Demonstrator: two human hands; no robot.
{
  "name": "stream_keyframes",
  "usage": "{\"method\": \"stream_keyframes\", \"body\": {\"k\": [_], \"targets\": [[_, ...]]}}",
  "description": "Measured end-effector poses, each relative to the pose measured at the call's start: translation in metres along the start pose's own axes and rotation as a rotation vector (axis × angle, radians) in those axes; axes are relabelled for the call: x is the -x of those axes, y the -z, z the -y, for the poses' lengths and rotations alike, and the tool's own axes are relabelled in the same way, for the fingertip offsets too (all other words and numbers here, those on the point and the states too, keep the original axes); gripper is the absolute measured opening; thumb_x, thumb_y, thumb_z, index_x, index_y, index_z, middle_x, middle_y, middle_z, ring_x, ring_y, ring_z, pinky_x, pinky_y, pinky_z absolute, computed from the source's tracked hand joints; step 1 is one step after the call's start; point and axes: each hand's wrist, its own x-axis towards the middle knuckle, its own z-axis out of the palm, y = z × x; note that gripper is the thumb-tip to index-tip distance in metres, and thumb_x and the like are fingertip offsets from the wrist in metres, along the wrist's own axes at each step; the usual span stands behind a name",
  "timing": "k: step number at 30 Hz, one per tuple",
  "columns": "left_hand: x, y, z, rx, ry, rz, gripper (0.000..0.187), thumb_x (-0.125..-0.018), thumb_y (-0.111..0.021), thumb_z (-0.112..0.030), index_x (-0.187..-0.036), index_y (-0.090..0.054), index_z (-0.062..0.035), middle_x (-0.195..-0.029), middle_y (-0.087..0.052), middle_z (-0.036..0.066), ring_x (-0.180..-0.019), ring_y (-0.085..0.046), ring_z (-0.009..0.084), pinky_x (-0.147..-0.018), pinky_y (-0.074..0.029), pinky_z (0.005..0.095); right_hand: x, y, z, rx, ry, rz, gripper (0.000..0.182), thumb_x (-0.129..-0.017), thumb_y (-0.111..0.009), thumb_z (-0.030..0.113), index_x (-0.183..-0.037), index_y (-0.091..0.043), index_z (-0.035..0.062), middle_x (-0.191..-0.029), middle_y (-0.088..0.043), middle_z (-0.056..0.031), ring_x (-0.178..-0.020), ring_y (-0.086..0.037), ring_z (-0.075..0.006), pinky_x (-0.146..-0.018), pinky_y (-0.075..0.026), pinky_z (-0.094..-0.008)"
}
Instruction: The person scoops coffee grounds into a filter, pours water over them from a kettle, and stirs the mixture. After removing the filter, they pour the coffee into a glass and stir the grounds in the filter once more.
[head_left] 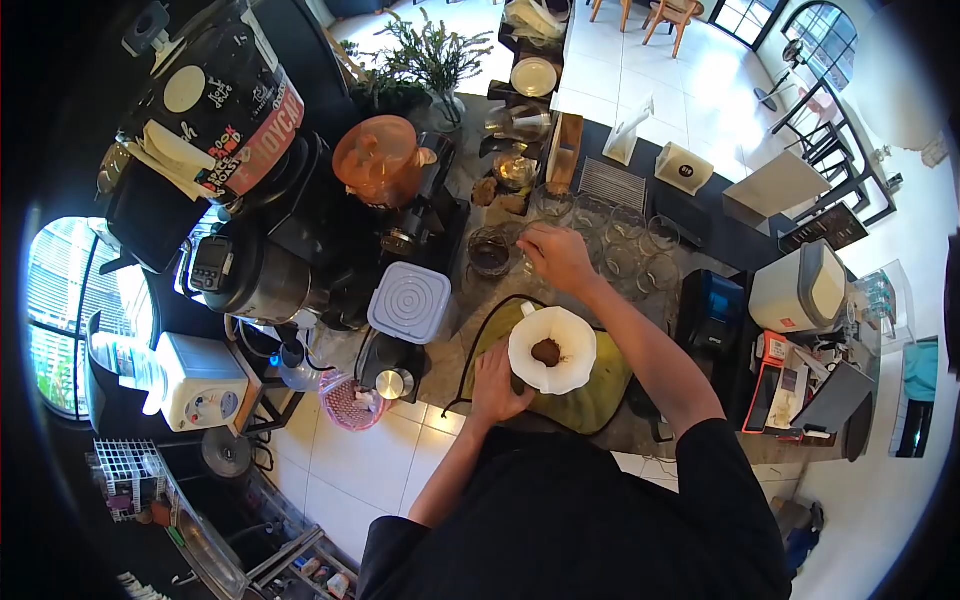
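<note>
A white coffee dripper (pixel 527 312) lined with a white paper filter (pixel 572 368) stands over a green mat (pixel 603 393). Brown coffee grounds (pixel 546 351) lie in a small heap inside the filter. Just left of the dripper is my left hand (pixel 494 386), its fingers curled by a dark thing that is mostly hidden. My right hand (pixel 560 258) reaches past the dripper, fingers pinched beside a glass jar (pixel 490 252) with dark contents. Whatever those fingers hold is too small to make out.
Several clear glasses (pixel 622 255) stand behind and right of my right hand. To the left are a lidded grey-white container (pixel 410 303), a grinder with an orange hopper (pixel 378 160) and a dark kettle-like appliance (pixel 262 275). A black box (pixel 710 310) sits at the right.
</note>
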Motion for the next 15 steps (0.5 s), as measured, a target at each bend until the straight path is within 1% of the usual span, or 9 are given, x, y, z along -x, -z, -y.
{"method": "stream_keyframes", "body": {"k": [2, 6, 8, 9, 11, 15], "targets": [[0.001, 0.0, 0.0, 0.004, 0.018, 0.014, 0.098, -0.067, -0.077, -0.024, -0.153, -0.036, -0.0019, -0.149, -0.046, 0.02, -0.137, -0.043, 0.0376, -0.111, -0.032, 0.0483, 0.001, -0.002, 0.003, 0.004, -0.074, 0.04, 0.014, -0.094, -0.066, 0.019, -0.089, -0.07, 0.0066, -0.084, -0.067, -0.0108, -0.08, -0.067, -0.0347, -0.073, -0.053, -0.0468], [0.001, -0.001, 0.003, -0.007, -0.001, -0.007, 0.099, -0.066, -0.077, -0.025, -0.153, -0.036, -0.002, -0.152, -0.044, 0.02, -0.138, -0.042, 0.0373, -0.112, -0.031, 0.0489, 0.0, -0.007, 0.004, -0.012, -0.122, 0.028, 0.016, -0.095, -0.065, 0.021, -0.091, -0.07, 0.0064, -0.086, -0.069, -0.0121, -0.08, -0.067, -0.0358, -0.074, -0.053, -0.047], [0.002, -0.003, 0.004, 0.002, -0.01, -0.009, 0.099, -0.066, -0.077, -0.025, -0.153, -0.036, -0.0021, -0.153, -0.044, 0.02, -0.138, -0.041, 0.0372, -0.112, -0.031, 0.049, 0.0, -0.009, 0.006, -0.008, -0.191, 0.052, 0.019, -0.095, -0.065, 0.023, -0.092, -0.07, 0.0058, -0.086, -0.07, -0.0132, -0.08, -0.067, -0.0366, -0.074, -0.053, -0.0477], [0.001, -0.003, 0.004, 0.006, -0.012, -0.012, 0.099, -0.066, -0.077, -0.025, -0.153, -0.036, -0.0022, -0.153, -0.043, 0.02, -0.139, -0.041, 0.0372, -0.113, -0.031, 0.0488, -0.002, -0.009, 0.007, -0.007, -0.19, 0.05, 0.019, -0.095, -0.065, 0.023, -0.092, -0.07, 0.0058, -0.086, -0.07, -0.0132, -0.08, -0.067, -0.0366, -0.074, -0.053, -0.0477], [0.001, -0.003, 0.004, 0.008, -0.013, -0.016, 0.1, -0.066, -0.077, -0.025, -0.153, -0.036, -0.0023, -0.154, -0.043, 0.019, -0.139, -0.041, 0.0371, -0.113, -0.03, 0.0487, -0.004, -0.009, 0.01, 0.01, -0.275, 0.119, 0.019, -0.095, -0.065, 0.024, -0.092, -0.07, 0.006, -0.086, -0.071, -0.0139, -0.08, -0.068, -0.0367, -0.074, -0.053, -0.0487], [-0.001, 0.0, 0.001, 0.019, -0.005, -0.012, 0.1, -0.065, -0.077, -0.025, -0.153, -0.036, -0.0025, -0.154, -0.043, 0.019, -0.14, -0.04, 0.0367, -0.114, -0.03, 0.0482, -0.005, -0.008, 0.013, -0.015, -0.305, 0.092, 0.018, -0.095, -0.065, 0.023, -0.091, -0.07, 0.0063, -0.087, -0.07, -0.0126, -0.08, -0.067, -0.0356, -0.075, -0.052, -0.0465]]}}
